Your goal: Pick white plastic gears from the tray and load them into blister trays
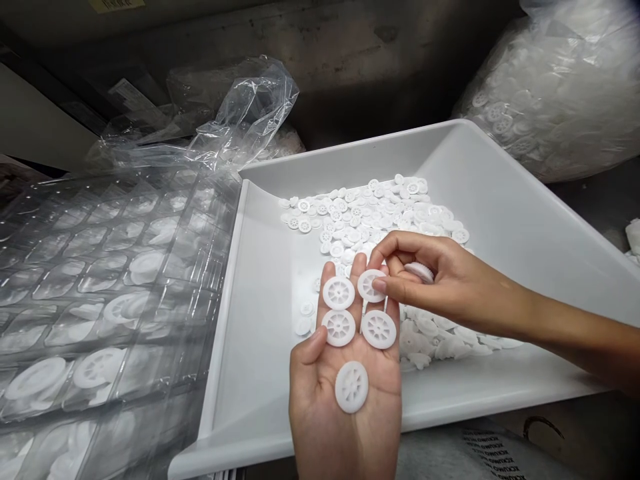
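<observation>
My left hand lies palm up and flat over a white tray. Several white spoked plastic wheels rest on its palm and fingers. My right hand reaches in from the right. Its thumb and forefinger pinch one wheel lying on my left fingertips, and another white wheel is tucked in its curled fingers. Behind and below the hands, a heap of the same white wheels covers the tray's floor.
Clear plastic blister trays with pockets, some holding wheels, fill the left. A crumpled clear bag lies behind them. A large bag of white wheels sits at the upper right. A dark wall stands at the back.
</observation>
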Available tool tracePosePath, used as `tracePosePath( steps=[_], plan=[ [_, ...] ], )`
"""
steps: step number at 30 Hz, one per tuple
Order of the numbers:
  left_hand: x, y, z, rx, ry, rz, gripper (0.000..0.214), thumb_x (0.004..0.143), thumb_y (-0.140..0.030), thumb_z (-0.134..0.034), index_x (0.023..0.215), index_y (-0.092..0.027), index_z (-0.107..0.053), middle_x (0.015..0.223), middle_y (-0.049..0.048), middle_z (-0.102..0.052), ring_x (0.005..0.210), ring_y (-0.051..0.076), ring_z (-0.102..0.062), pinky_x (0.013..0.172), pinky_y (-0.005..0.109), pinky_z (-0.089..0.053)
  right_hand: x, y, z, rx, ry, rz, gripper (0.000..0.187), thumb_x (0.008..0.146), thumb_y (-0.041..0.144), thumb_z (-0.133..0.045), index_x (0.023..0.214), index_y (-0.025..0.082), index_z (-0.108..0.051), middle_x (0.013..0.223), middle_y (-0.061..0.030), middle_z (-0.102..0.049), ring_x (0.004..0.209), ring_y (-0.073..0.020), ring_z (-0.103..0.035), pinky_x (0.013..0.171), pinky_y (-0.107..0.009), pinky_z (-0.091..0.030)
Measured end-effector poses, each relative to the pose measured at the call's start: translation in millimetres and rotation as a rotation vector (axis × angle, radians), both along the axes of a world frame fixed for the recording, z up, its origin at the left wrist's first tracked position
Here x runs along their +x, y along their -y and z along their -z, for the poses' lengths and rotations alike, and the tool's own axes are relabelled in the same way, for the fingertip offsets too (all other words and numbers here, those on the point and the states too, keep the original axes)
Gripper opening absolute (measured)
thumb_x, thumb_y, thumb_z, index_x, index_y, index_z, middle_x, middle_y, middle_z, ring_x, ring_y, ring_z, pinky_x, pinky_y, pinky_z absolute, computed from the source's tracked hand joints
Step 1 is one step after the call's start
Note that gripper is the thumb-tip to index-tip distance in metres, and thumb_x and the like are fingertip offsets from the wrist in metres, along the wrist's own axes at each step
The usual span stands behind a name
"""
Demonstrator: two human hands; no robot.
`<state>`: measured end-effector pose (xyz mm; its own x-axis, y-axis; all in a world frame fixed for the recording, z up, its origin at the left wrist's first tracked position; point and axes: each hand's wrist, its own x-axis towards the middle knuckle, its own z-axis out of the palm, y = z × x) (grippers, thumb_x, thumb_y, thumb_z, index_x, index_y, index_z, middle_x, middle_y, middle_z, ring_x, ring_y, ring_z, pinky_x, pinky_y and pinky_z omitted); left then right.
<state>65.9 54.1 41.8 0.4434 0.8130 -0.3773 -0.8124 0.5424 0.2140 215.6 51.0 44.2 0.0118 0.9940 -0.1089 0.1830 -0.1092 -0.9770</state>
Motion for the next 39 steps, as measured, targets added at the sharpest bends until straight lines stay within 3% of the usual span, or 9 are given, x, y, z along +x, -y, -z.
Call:
tracePosePath(
  steps=[14,17,19,24,29,32,34,36,39],
  plan=[
    [1.5,0.4,0.1,0.024,-0.057,0.018,0.040,0.090,-0.024,-0.038,0.125,-0.017,-0.058,0.129,0.0083,-0.061,0.126,0.023,-0.049,0.106,0.036,-0.042,-2.1,-1.1,-3.1,0.019,0.038,0.019,0.011,0.087,0.032,-0.063,0.090,0.022,-0.063,0.060,0.0064,-0.034,0.054,-0.0061,-0.031,0.049,-0.019,-0.029],
    [2.1,1.6,-3.5,-0.009,-0.099,0.010,0.041,0.091,-0.023,-0.037,0.127,-0.018,-0.056,0.129,0.0078,-0.061,0.125,0.022,-0.051,0.104,0.036,-0.044,-1.1,-1.6,-3.0,0.033,0.057,0.043,0.011,0.090,0.031,-0.058,0.091,0.022,-0.063,0.067,0.0042,-0.045,0.061,-0.0075,-0.040,0.056,-0.020,-0.036],
    [2.0,1.6,-3.9,-0.009,-0.098,0.018,0.042,0.091,-0.023,-0.037,0.129,-0.018,-0.054,0.130,0.0074,-0.060,0.125,0.022,-0.051,0.104,0.038,-0.045,-0.4,-1.7,-2.4,0.036,0.009,0.070,0.011,0.092,0.028,-0.053,0.090,0.021,-0.062,0.073,0.0032,-0.051,0.064,-0.0072,-0.043,0.059,-0.021,-0.037],
    [0.6,0.6,-2.1,0.004,-0.088,0.025,0.045,0.092,-0.023,-0.035,0.135,-0.018,-0.048,0.134,0.0069,-0.057,0.127,0.022,-0.048,0.106,0.039,-0.043,1.0,-3.1,0.0,-0.063,-0.226,0.127,0.016,0.094,0.022,-0.045,0.089,0.022,-0.060,0.064,0.0054,-0.039,0.057,-0.0054,-0.034,0.054,-0.019,-0.033],
    [-0.2,1.5,-0.8,0.015,-0.055,0.029,0.046,0.092,-0.024,-0.036,0.136,-0.017,-0.047,0.134,0.0071,-0.057,0.128,0.023,-0.047,0.106,0.040,-0.042,3.6,-5.8,3.7,-0.104,-0.369,0.148,0.010,0.093,0.020,-0.048,0.093,0.021,-0.058,0.077,0.0036,-0.043,0.066,-0.0056,-0.040,0.062,-0.020,-0.038],
    [-1.4,2.0,0.5,0.017,-0.041,0.034,0.047,0.092,-0.025,-0.037,0.137,-0.017,-0.046,0.135,0.0081,-0.056,0.129,0.024,-0.046,0.107,0.041,-0.041,4.7,-4.2,4.5,-0.015,-0.286,0.115,0.012,0.095,0.020,-0.046,0.096,0.022,-0.057,0.079,0.0032,-0.046,0.068,-0.0065,-0.043,0.064,-0.021,-0.040],
    [-2.1,1.7,1.0,0.012,-0.042,0.021,0.047,0.091,-0.025,-0.037,0.137,-0.017,-0.046,0.134,0.0083,-0.057,0.128,0.024,-0.048,0.106,0.042,-0.042,3.5,-1.1,3.0,0.112,-0.108,0.101,0.015,0.097,0.019,-0.042,0.098,0.021,-0.057,0.082,0.0018,-0.051,0.072,-0.0077,-0.047,0.066,-0.022,-0.042],
    [-2.3,0.7,0.7,-0.010,-0.055,0.006,0.047,0.090,-0.025,-0.038,0.136,-0.018,-0.047,0.132,0.0078,-0.058,0.126,0.023,-0.050,0.105,0.039,-0.043,-0.1,3.3,0.4,0.332,0.128,0.036,0.014,0.096,0.016,-0.044,0.101,0.018,-0.057,0.087,-0.0007,-0.055,0.077,-0.0092,-0.050,0.069,-0.023,-0.043],
    [-1.3,-1.5,-1.3,-0.087,-0.073,0.048,0.047,0.090,-0.030,-0.040,0.135,-0.020,-0.048,0.131,0.0082,-0.059,0.123,0.022,-0.053,0.104,0.034,-0.044,-9.5,10.8,-3.1,0.697,0.509,-0.172,0.015,0.092,0.023,-0.056,0.099,0.011,-0.059,0.080,-0.0038,-0.055,0.074,-0.0126,-0.049,0.065,-0.027,-0.041]
  ],
)
